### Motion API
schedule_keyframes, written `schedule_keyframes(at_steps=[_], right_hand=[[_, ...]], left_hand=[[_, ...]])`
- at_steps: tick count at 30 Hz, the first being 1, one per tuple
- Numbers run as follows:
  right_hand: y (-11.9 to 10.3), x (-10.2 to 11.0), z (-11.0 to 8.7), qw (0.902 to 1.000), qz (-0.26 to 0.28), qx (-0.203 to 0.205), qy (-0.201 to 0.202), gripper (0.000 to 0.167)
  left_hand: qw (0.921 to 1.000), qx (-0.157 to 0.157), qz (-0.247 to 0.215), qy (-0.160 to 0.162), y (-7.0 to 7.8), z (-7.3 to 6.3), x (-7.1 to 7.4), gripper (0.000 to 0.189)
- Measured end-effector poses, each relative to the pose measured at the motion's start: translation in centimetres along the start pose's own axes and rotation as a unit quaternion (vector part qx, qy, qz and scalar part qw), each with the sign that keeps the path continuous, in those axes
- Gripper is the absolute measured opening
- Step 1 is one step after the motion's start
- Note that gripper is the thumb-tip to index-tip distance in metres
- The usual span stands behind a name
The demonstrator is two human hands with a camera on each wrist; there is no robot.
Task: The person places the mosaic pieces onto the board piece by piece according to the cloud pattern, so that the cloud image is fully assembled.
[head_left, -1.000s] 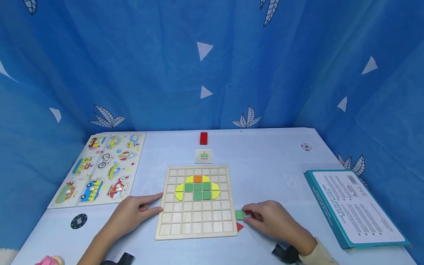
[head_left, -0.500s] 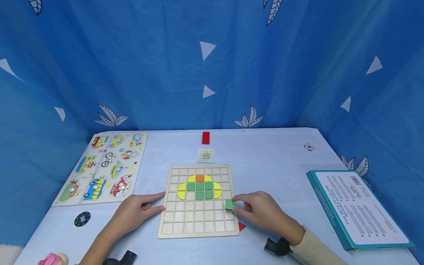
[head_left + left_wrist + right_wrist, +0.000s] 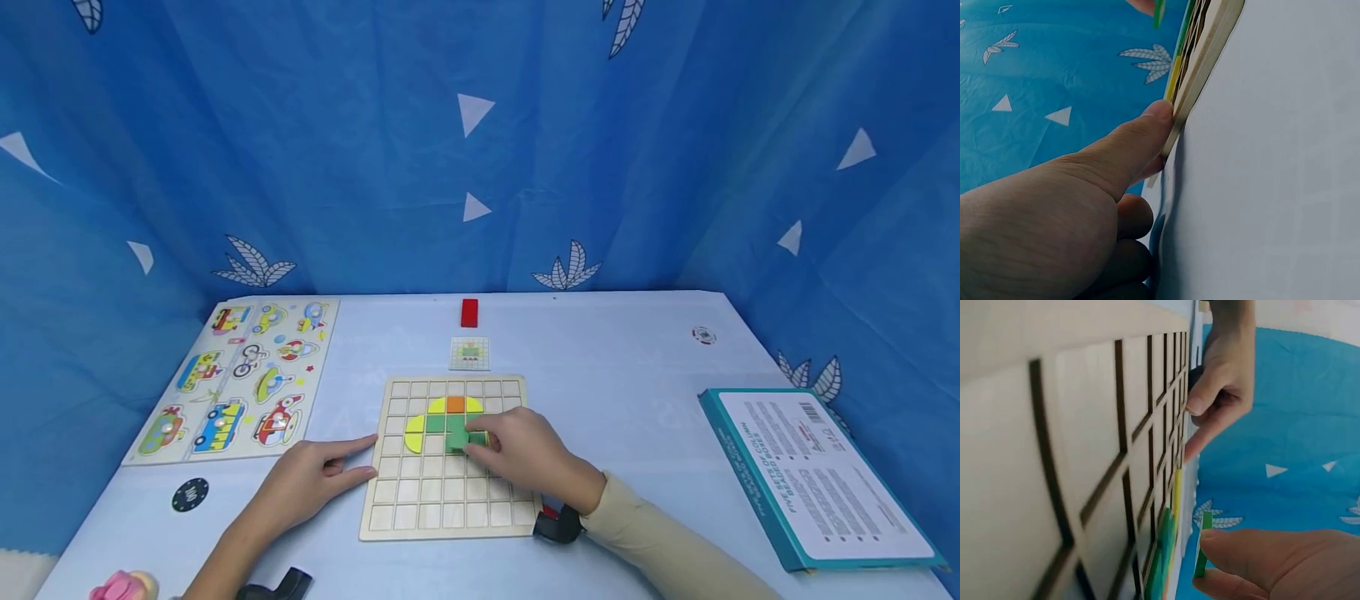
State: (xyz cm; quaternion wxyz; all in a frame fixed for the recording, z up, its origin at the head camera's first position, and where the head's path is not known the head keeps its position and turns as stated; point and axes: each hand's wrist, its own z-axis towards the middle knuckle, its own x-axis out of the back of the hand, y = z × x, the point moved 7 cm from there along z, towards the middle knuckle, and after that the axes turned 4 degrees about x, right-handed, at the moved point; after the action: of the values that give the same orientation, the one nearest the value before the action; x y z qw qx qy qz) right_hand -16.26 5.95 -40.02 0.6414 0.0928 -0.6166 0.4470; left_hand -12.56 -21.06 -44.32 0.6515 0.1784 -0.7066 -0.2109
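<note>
My right hand (image 3: pixel 528 450) pinches a green square tile (image 3: pixel 1204 521) between thumb and fingers, over the middle of a wooden grid board (image 3: pixel 408 492). In the right wrist view the tile stands on edge, apart from the board surface. Green squares (image 3: pixel 435 424), yellow rounded pieces (image 3: pixel 414 433) and an orange square (image 3: pixel 455 405) lie in the board's upper cells, some hidden by my right hand. My left hand (image 3: pixel 318 475) touches the board's left edge with extended thumb (image 3: pixel 1125 147) and index finger, its other fingers curled under.
Behind the board lie a small pattern card (image 3: pixel 470 354) and a red block (image 3: pixel 469 312). A vehicle peg puzzle (image 3: pixel 300 392) and black chip (image 3: pixel 190 494) are left; a teal-edged box (image 3: pixel 825 475) and pale chip (image 3: pixel 703 335) right. A red piece (image 3: pixel 551 510) shows beside my right wrist.
My right hand has picked up the green tile from beside the board's right edge and carried it left over the middle cells. My left hand stays at the board's left edge.
</note>
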Motion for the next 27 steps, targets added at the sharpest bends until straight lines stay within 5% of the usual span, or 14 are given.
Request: schedule_keyframes(at_steps=[12,27], right_hand=[[-1.1,-2.5,2.1,0.9990,-0.031,0.023,-0.021,0.024],[-1.8,-2.2,2.5,0.9988,-0.039,0.031,-0.003,0.025]], left_hand=[[1.0000,-0.004,0.002,0.001,-0.1,0.1,0.0,0.052],[1.0000,-0.008,-0.005,0.001,0.1,0.0,0.3,0.052]])
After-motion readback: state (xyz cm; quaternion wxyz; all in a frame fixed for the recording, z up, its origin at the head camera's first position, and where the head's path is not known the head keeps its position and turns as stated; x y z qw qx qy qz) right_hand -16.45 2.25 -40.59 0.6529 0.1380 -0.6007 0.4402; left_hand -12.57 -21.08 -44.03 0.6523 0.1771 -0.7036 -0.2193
